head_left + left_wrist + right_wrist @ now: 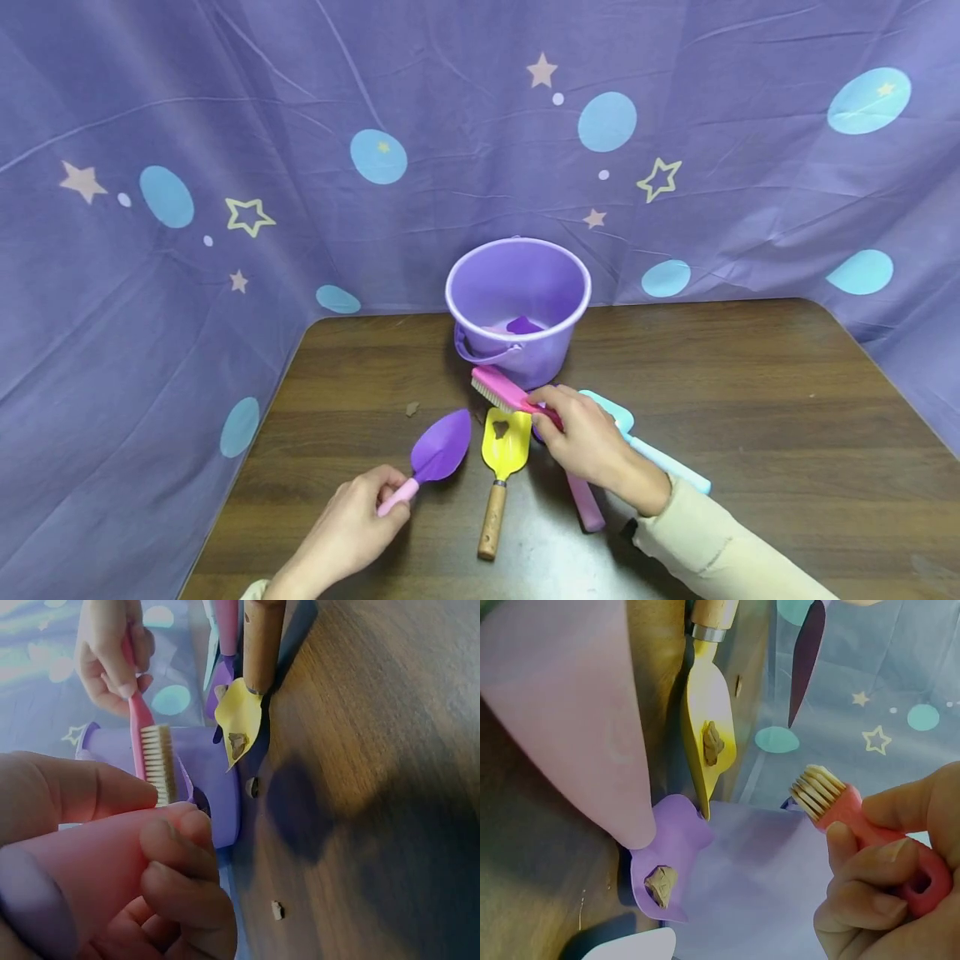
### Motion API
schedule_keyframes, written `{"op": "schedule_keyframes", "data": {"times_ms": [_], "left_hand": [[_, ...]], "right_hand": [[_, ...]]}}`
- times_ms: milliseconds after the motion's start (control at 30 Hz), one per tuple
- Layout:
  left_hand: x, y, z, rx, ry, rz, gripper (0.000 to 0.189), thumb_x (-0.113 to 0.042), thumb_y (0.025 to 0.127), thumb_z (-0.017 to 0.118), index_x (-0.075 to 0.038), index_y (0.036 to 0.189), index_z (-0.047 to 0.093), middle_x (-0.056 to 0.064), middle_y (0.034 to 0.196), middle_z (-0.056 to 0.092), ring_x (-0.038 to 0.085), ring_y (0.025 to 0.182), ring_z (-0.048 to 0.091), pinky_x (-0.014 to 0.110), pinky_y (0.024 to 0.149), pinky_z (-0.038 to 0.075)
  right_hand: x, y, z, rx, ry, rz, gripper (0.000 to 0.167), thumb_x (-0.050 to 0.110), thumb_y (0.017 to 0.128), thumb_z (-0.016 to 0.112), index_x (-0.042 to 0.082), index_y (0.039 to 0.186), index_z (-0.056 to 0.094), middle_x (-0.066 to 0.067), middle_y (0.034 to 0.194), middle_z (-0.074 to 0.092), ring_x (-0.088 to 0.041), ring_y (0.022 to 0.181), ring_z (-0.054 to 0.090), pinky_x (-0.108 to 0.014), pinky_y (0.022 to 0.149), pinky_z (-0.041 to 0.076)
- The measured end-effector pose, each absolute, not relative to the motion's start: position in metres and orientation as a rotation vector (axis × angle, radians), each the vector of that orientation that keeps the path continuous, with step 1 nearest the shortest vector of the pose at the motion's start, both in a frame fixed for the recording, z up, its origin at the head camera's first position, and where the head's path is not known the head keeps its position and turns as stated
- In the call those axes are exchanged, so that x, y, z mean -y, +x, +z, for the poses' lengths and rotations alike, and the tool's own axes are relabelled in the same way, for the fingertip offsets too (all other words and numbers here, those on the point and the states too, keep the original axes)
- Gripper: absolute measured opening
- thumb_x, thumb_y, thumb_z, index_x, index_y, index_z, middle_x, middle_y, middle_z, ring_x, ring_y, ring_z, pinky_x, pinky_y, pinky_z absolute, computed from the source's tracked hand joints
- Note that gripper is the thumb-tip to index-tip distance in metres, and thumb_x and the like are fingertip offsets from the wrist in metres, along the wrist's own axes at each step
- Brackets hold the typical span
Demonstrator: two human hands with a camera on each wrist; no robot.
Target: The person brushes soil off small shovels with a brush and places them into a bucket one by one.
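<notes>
Softly and fairly evenly lit in the head view, sharp around the left hand (pixel 356 521) and right hand (pixel 588 442), with pale glare on the table (pixel 536 537). Dimmer and hazier in both wrist views, with broad dark shadows across the tabletop in the left (washed out at its upper left corner) and with a pink handle (pixel 570 712) blurred up close in the right.

Three views: I am reading no text, label, brand, number or sign in any of them; on the backdrop cloth (pixel 465 75) I am seeing only printed stars (pixel 542 71), ovals (pixel 607 122) and dots (pixel 558 99).
</notes>
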State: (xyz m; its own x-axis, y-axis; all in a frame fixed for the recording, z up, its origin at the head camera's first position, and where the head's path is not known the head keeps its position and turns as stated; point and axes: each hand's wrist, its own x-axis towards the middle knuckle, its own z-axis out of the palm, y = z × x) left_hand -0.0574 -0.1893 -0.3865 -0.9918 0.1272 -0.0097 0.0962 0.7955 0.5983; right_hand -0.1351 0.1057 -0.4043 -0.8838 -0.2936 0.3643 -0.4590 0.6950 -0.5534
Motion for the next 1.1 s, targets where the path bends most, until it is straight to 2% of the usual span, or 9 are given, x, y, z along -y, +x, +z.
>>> {"op": "schedule_keyframes", "data": {"times_ms": [167, 267, 367, 500, 767, 1100], "left_hand": [[0.195, -0.061, -0.389, -2.683, 0.132, 1.267, 0.011, -0.004, 0.081, 0.065, -0.003, 0.092, 0.063, -0.003, 0.066, 0.054, 0.007, 0.052, 0.048, 0.023, 0.048, 0.041], [0.199, -0.062, -0.389, -2.471, 0.09, 1.456, 0.019, -0.005, 0.085, 0.063, 0.006, 0.1, 0.059, 0.005, 0.068, 0.057, 0.01, 0.047, 0.049, 0.023, 0.041, 0.041], [0.201, -0.063, -0.389, -2.308, 0.065, 1.577, 0.027, -0.01, 0.088, 0.062, 0.011, 0.104, 0.055, 0.01, 0.07, 0.058, 0.011, 0.047, 0.049, 0.022, 0.04, 0.041], [0.203, -0.064, -0.388, -2.194, 0.058, 1.638, 0.032, -0.013, 0.09, 0.062, 0.012, 0.106, 0.053, 0.01, 0.072, 0.059, 0.01, 0.047, 0.049, 0.02, 0.041, 0.041], [0.204, -0.066, -0.388, -1.986, 0.098, 1.737, 0.029, -0.009, 0.089, 0.062, 0.012, 0.106, 0.052, 0.006, 0.072, 0.058, 0.009, 0.051, 0.051, 0.02, 0.045, 0.044], [0.2, -0.066, -0.39, -2.008, 0.114, 1.727, 0.033, -0.008, 0.087, 0.064, 0.014, 0.107, 0.05, 0.005, 0.073, 0.058, 0.01, 0.056, 0.055, 0.021, 0.049, 0.045]], "right_hand": [[-0.109, -0.13, -0.404, 2.646, 0.629, 0.967, 0.022, 0.013, 0.084, 0.067, 0.02, 0.105, 0.069, 0.013, 0.075, 0.049, -0.007, 0.065, 0.045, -0.024, 0.053, 0.036], [-0.11, -0.128, -0.404, 2.641, 0.631, 0.974, 0.022, 0.013, 0.084, 0.068, 0.02, 0.105, 0.069, 0.014, 0.075, 0.049, -0.006, 0.065, 0.045, -0.024, 0.053, 0.037], [-0.111, -0.125, -0.402, 2.645, 0.632, 0.985, 0.021, 0.013, 0.085, 0.068, 0.021, 0.105, 0.069, 0.014, 0.074, 0.048, -0.006, 0.064, 0.045, -0.024, 0.051, 0.036], [-0.111, -0.123, -0.401, 2.652, 0.634, 0.988, 0.022, 0.014, 0.085, 0.068, 0.021, 0.106, 0.069, 0.015, 0.078, 0.051, -0.007, 0.065, 0.047, -0.023, 0.051, 0.036], [-0.109, -0.12, -0.399, 2.642, 0.66, 1.002, 0.021, 0.014, 0.086, 0.066, 0.021, 0.106, 0.068, 0.015, 0.08, 0.052, -0.005, 0.064, 0.047, -0.022, 0.05, 0.037], [-0.101, -0.116, -0.398, 2.585, 0.759, 1.071, 0.023, 0.01, 0.085, 0.066, 0.016, 0.108, 0.067, 0.011, 0.091, 0.06, -0.005, 0.07, 0.05, -0.023, 0.061, 0.043]]}}
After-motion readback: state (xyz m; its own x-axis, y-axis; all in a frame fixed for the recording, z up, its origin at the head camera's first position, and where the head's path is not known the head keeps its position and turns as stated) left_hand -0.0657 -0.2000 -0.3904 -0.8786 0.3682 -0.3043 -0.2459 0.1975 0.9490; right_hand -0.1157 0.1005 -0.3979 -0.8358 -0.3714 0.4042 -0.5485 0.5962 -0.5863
